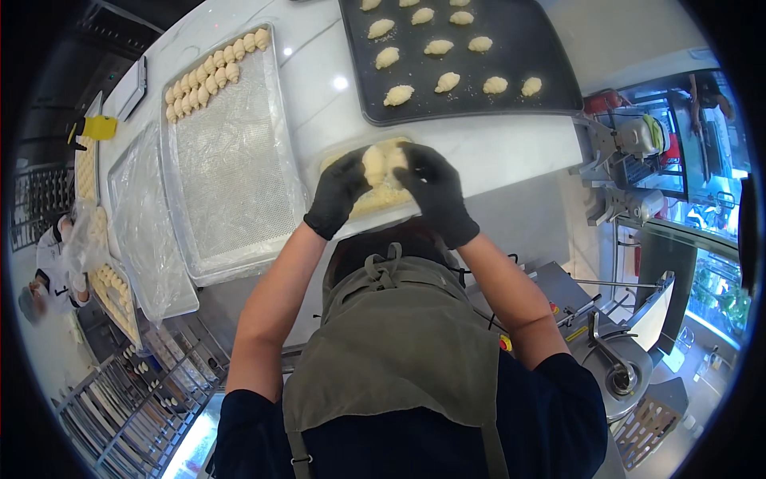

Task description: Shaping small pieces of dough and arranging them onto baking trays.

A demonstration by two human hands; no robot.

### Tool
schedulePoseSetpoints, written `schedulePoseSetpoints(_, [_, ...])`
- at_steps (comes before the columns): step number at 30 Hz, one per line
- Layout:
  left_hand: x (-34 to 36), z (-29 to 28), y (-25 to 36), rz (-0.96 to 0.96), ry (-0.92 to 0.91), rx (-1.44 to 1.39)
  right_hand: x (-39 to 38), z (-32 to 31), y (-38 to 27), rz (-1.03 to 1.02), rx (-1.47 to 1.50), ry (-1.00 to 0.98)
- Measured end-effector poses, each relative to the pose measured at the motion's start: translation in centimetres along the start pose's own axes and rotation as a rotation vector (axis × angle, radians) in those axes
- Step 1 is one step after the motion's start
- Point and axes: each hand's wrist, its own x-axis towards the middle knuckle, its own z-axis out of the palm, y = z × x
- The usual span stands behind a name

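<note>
Both my hands wear black gloves and are together at the near edge of the marble table. In my left hand (339,190) is a pale, unbaked croissant (373,166), held upright between thumb and fingers. My right hand (437,191) closes on a second unbaked croissant (396,160), partly hidden by the fingers. Directly beneath them lies a shallow tray of pale yellow crumbs (381,201), partly covered by my hands. Beyond, a black baking tray (495,60) carries several spaced-out croissants with crumbs around them.
To the left, a plastic-lined perforated tray (231,176) has rows of raw croissants (191,88) at its far end. Beside it is another plastic-covered tray (148,215). A yellow-topped bottle (99,127) stands far left. Another person (56,263) works by more trays. Machines (630,172) line the right.
</note>
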Motion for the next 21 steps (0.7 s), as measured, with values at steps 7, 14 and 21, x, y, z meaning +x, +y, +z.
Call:
schedulePoseSetpoints(7, [-3.1, 2.3, 0.5, 0.1, 0.011, -0.179, 1.5, 3.8, -1.1, -0.249, -0.389, -0.038])
schedulePoseSetpoints(14, [-3.3, -0.3, 0.6, 0.228, 0.073, -0.326, -2.2, 5.5, 0.2, -0.057, -0.192, -0.127])
schedulePoseSetpoints(21, [-3.3, -1.2, 2.2, 0.121, 0.05, -0.433, -1.7, 3.1, 3.5, 0.303, 0.623, -0.057])
